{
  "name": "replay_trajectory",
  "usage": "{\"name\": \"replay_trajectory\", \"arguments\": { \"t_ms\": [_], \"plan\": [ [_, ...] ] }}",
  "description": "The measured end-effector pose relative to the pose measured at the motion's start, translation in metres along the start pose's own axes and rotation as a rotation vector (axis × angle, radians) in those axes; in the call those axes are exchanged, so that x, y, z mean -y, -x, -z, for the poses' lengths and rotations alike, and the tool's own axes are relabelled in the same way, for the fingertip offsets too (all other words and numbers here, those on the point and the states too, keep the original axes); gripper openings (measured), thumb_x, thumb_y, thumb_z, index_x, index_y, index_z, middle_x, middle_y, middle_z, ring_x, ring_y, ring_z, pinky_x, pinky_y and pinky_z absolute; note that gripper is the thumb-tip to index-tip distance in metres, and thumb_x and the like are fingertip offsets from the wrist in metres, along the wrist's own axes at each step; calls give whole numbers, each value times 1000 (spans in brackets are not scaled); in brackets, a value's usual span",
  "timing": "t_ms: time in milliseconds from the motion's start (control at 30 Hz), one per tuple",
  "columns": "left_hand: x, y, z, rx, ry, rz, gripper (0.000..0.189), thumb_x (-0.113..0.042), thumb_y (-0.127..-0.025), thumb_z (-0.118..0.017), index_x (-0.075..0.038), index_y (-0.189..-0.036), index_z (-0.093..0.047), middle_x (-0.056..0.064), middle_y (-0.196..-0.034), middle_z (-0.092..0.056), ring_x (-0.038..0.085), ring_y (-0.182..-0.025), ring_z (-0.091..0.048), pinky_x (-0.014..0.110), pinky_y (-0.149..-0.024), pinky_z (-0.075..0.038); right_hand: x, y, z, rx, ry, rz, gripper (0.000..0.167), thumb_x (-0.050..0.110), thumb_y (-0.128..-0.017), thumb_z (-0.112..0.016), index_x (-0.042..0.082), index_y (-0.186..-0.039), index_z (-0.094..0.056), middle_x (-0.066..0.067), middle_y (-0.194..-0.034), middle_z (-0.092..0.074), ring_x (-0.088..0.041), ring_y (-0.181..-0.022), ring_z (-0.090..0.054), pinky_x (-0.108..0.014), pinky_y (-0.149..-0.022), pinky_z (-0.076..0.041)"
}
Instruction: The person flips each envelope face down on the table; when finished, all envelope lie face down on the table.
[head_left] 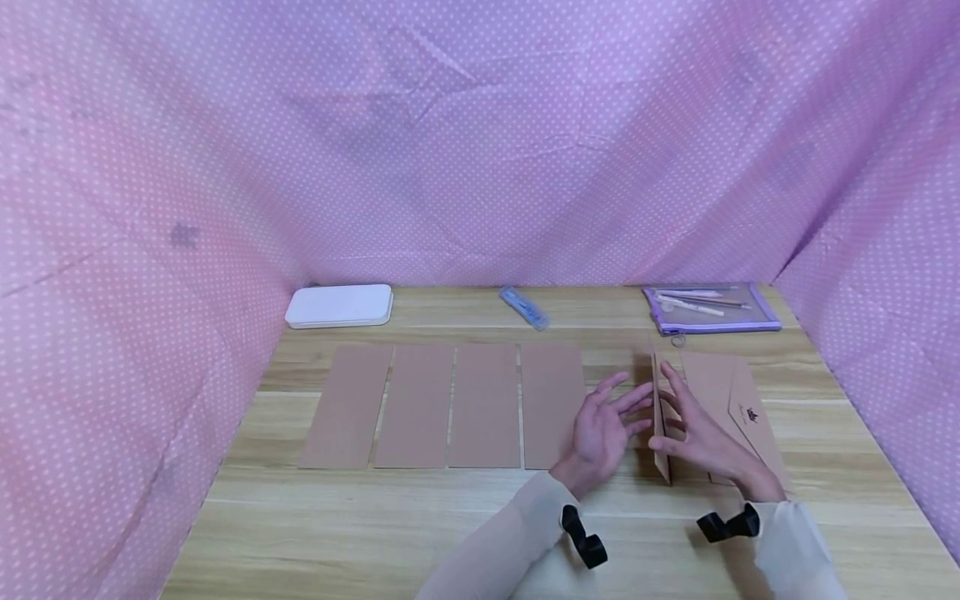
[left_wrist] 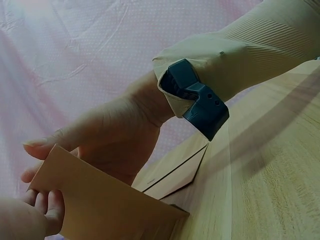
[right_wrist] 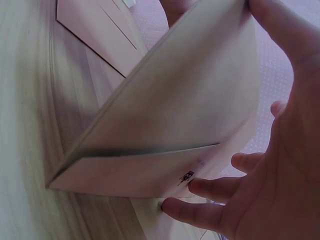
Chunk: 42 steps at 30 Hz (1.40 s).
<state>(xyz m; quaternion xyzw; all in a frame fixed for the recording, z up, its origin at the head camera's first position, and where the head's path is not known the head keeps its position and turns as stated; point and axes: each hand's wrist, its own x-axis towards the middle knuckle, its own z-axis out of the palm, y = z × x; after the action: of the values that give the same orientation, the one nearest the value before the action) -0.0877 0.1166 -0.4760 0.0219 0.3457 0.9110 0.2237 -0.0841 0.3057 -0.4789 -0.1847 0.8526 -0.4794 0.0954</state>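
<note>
A brown paper envelope [head_left: 659, 425] stands on edge on the table between both hands. My right hand [head_left: 701, 437] holds it from the right, with the thumb at its upper edge. The fingers of that hand reach the side with the flap and dark printed mark, clear in the right wrist view on the envelope [right_wrist: 175, 115]. My left hand [head_left: 603, 429] has its palm turned up, with loosely extended fingers pointing at the envelope's left face; in the left wrist view its fingertips are right at that face. Another flapped envelope [head_left: 708, 379] with a crown print lies flat under the right forearm.
Several brown envelopes [head_left: 483, 408] lie in a row to the left, their plain sides up. Along the back edge are a white case [head_left: 339, 306], a small blue packet [head_left: 524, 307] and a purple-edged mesh pouch [head_left: 757, 315] with pens. Pink dotted cloth [head_left: 480, 167] surrounds the table.
</note>
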Motion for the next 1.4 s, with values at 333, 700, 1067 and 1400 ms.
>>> {"name": "replay_trajectory", "arguments": {
  "t_ms": [333,700,1067,1400],
  "plan": [
    [-1,1,-3,23,-23,10,51,-34,-100,-32,-12,-145,-38,29,-152,-42,14,-112,-58,30,-93,-47,4,1,-1,9,-31,32,102,-2,-87,-67,6,-160,4,-36,-163,6,-72,-136,-17,-75,-96,-40],
    [5,-1,3,28,-38,59,44,-32,-99,-33,-16,-139,-44,32,-152,-42,15,-113,-59,29,-91,-50,10,7,2,-20,-60,-16,93,3,-94,-59,16,-162,3,-35,-163,7,-78,-131,-16,-84,-97,-26],
    [22,-5,17,-30,-113,141,51,-35,-98,-37,-9,-141,-41,27,-154,-43,30,-135,-47,37,-99,-43,7,13,5,-76,-90,0,89,-1,-93,-55,18,-161,0,-38,-161,1,-74,-134,-17,-66,-109,-37],
    [29,-4,22,-64,-75,173,51,-38,-97,-40,-13,-142,-40,24,-157,-38,35,-143,-37,51,-112,-35,0,21,4,-150,-181,97,84,-9,-92,-48,12,-161,-3,-10,-170,4,13,-141,-13,-1,-98,-29]
  ]
}}
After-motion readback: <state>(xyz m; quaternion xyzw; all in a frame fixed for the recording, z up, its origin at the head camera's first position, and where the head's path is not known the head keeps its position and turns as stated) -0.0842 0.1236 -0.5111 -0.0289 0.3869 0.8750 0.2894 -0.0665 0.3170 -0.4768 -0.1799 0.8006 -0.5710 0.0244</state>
